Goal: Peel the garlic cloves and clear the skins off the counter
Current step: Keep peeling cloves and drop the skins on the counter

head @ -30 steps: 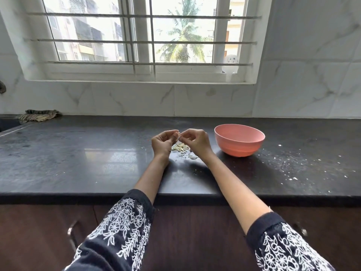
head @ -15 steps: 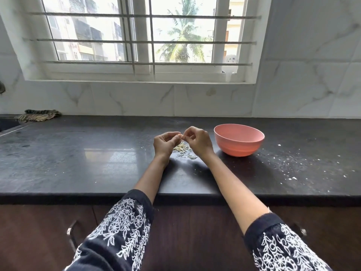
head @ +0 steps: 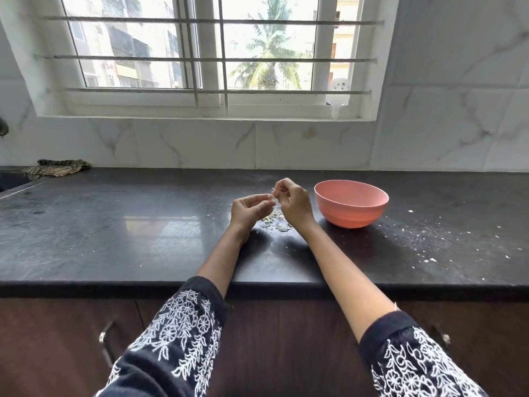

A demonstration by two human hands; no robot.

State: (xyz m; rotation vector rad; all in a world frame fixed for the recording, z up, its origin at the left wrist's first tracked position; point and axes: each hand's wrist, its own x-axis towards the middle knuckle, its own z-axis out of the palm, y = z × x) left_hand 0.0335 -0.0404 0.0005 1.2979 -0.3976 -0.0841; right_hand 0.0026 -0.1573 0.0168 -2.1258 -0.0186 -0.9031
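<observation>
surface: a dark polished stone surface point(head: 114, 239) runs the full width, its front edge straight and just past the elbows, its back edge meeting a white marble-look tiled wall point(head: 315, 144) under a barred white window point(head: 211, 55).
open room: a wide bare stretch lies left of the hands as far as a striped crumpled cloth point(head: 54, 169) at the far left back; to the right, white crumbs point(head: 423, 239) are scattered over the stone.
bowl: a round salmon-pink plastic bowl point(head: 351, 204) stands just right of the right wrist, apart from it.
left hand: the left hand point(head: 250, 212) is raised above the surface, palm turned up, fingers curled in, its grip pinching a small pale garlic clove point(head: 269, 198) at the fingertips.
right hand: the right hand point(head: 293, 203) sits slightly higher, its thumb and forefinger pinched at the same clove, the two grips touching there.
skins: a small heap of pale papery garlic skins point(head: 276, 222) lies on the stone directly beneath and between both hands.
sleeves: dark sleeves with white floral embroidery point(head: 177, 339) hang in front of the surface edge.
</observation>
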